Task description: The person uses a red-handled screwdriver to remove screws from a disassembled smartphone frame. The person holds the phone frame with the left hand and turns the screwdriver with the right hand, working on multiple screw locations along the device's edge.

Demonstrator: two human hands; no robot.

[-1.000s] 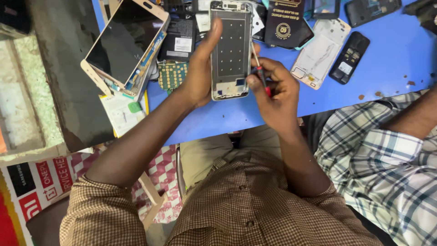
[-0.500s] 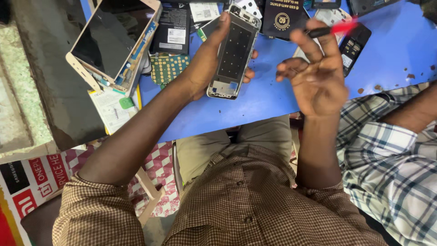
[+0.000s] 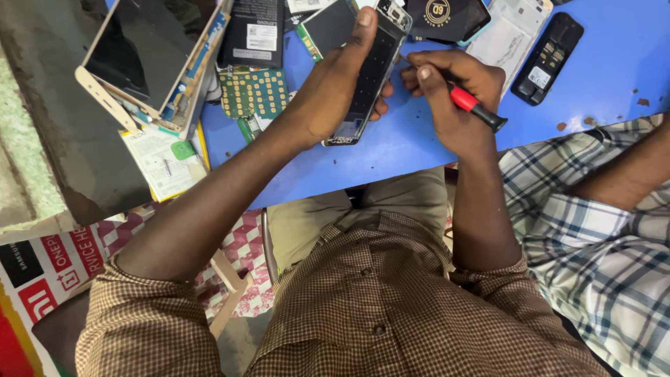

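Blue table (image 3: 614, 77) is crowded above the opened phone frame (image 3: 368, 73); bare surface only below it, toward the near edge, and off to its right. Left hand (image 3: 328, 91) clasps the frame, tilted, thumb along its top side. Right hand (image 3: 453, 98), just right of the frame, is fisted around a red-handled screwdriver (image 3: 469, 105), tip pointing at the frame's right edge.

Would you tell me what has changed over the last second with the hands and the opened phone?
The right hand lifted away with the red screwdriver, then came back down to the opened phone. The left hand kept its grip on the phone throughout.
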